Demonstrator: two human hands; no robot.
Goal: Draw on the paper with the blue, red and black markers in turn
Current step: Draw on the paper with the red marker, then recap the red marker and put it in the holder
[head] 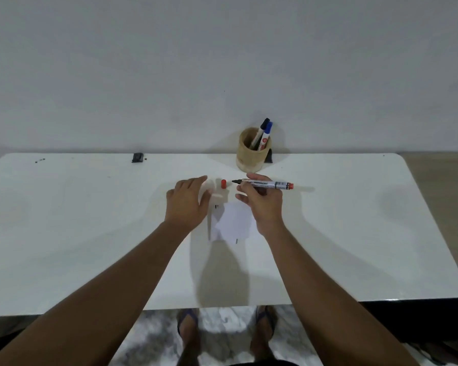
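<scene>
My right hand (261,202) holds an uncapped red marker (265,184) level above the white table, its dark tip pointing left and its red end to the right. The marker's red cap (223,183) stands on the table just left of the tip. My left hand (187,200) rests on the left part of the white paper (232,223), whose far edge curls up under my fingers. A black marker (260,132) and a blue marker (266,135) stand in a wooden cup (251,154) at the back of the table.
The white table (90,233) runs up to a plain wall. A small black clip (138,157) sits at its back edge, left of the cup. My feet in sandals show below the front edge.
</scene>
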